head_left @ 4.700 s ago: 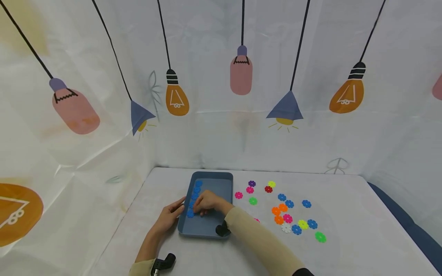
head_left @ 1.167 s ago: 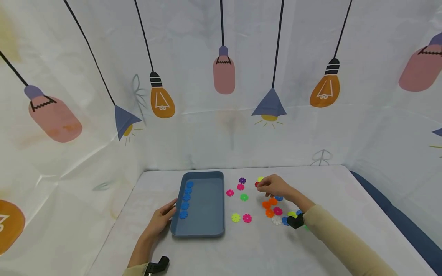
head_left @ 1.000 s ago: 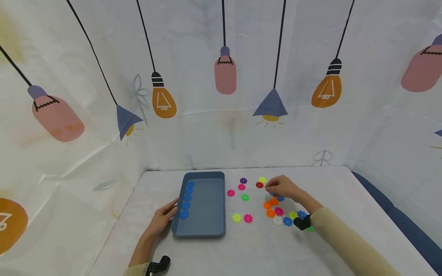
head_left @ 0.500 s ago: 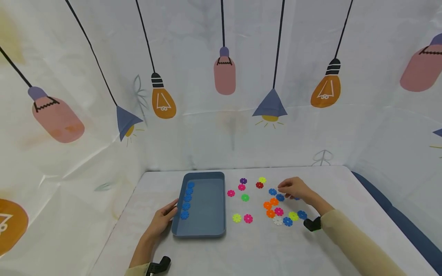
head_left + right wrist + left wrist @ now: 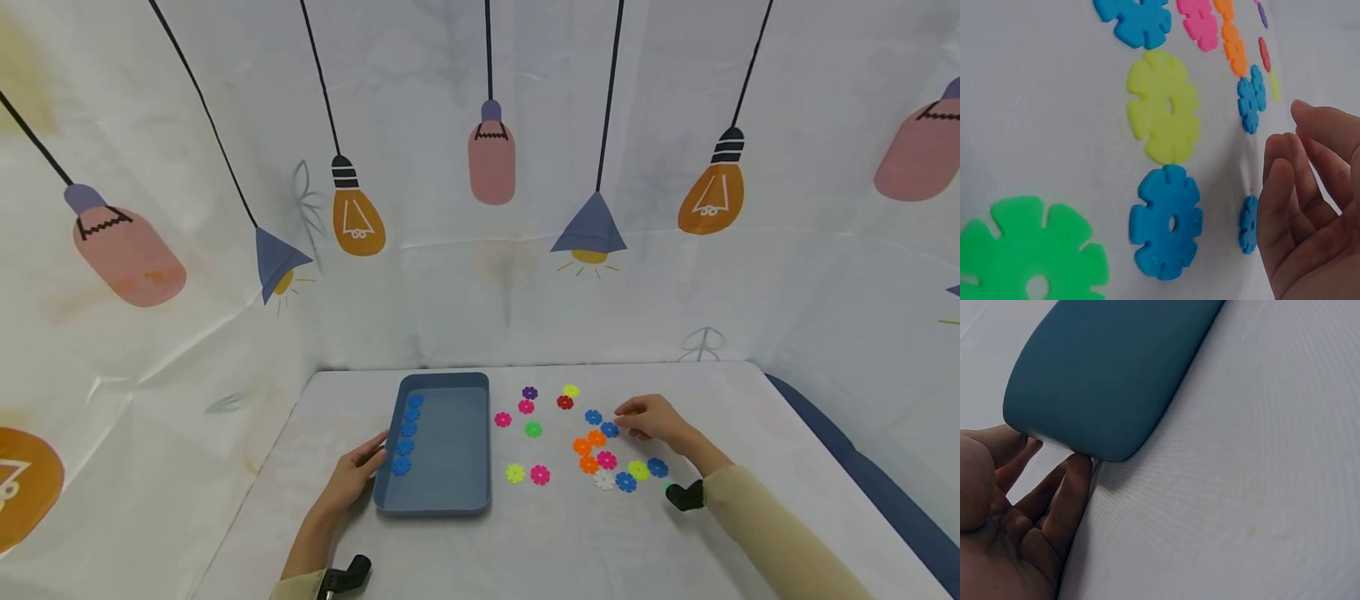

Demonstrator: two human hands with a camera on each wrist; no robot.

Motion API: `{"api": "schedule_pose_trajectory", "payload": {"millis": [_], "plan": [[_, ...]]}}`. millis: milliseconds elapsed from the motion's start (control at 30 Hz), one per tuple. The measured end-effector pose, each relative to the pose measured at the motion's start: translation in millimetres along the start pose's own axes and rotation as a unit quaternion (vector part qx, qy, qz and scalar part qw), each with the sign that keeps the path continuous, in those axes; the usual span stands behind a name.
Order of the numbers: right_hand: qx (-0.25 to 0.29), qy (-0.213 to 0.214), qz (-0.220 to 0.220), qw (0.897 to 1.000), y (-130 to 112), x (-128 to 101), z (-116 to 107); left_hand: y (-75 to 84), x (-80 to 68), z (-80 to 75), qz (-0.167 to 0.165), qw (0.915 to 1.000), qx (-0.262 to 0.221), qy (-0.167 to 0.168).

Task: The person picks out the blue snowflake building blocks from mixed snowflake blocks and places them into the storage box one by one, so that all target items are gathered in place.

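White tabletop is seen beneath the right hand, its grip loosely apart and empty, with a blue flower disc just beside the fingertips, toward the blue tray steadied by the left hand.

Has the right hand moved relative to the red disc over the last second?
Yes. The right hand has shifted right, away from the red disc, toward the blue discs.

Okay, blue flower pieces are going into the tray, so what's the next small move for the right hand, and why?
Probably lower the right hand a little and pinch the blue piece beside its fingertips. The hand looks open with nothing in its grip, the blue tray holds only a row of blue pieces, and the left hand rests on the tray's edge.
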State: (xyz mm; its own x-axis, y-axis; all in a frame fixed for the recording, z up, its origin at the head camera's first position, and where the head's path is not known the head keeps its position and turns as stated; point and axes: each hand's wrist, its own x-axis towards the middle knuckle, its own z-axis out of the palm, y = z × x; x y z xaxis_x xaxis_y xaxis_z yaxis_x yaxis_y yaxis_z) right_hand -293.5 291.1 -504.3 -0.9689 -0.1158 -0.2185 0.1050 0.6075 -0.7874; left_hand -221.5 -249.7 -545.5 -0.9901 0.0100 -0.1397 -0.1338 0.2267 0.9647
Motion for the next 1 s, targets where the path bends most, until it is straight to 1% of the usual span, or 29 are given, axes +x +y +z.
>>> {"api": "schedule_pose_trajectory", "payload": {"millis": [133,300,500,733,1000], "plan": [[-0.001,-0.003,0.000,1.000,6.6,0.7,1.5,1.2,-0.5,0.0,0.002,1.0000,0.006,0.001],[0.007,-0.007,0.007,1.000,14.2,0.8,5.8,1.5,-2.8,-0.1,-0.005,0.9999,0.010,0.004],[0.005,-0.002,0.003,1.000,16.0,1.8,8.1,2.7,-3.3,-0.2,0.000,1.0000,0.008,0.002],[-0.019,-0.005,-0.008,1.000,13.1,3.2,10.7,2.0,-3.2,-0.6,0.007,0.9999,0.013,0.005],[-0.054,-0.004,-0.019,0.998,11.8,6.8,15.0,1.6,-3.2,0.9,0.003,0.9999,0.012,0.009]]}}
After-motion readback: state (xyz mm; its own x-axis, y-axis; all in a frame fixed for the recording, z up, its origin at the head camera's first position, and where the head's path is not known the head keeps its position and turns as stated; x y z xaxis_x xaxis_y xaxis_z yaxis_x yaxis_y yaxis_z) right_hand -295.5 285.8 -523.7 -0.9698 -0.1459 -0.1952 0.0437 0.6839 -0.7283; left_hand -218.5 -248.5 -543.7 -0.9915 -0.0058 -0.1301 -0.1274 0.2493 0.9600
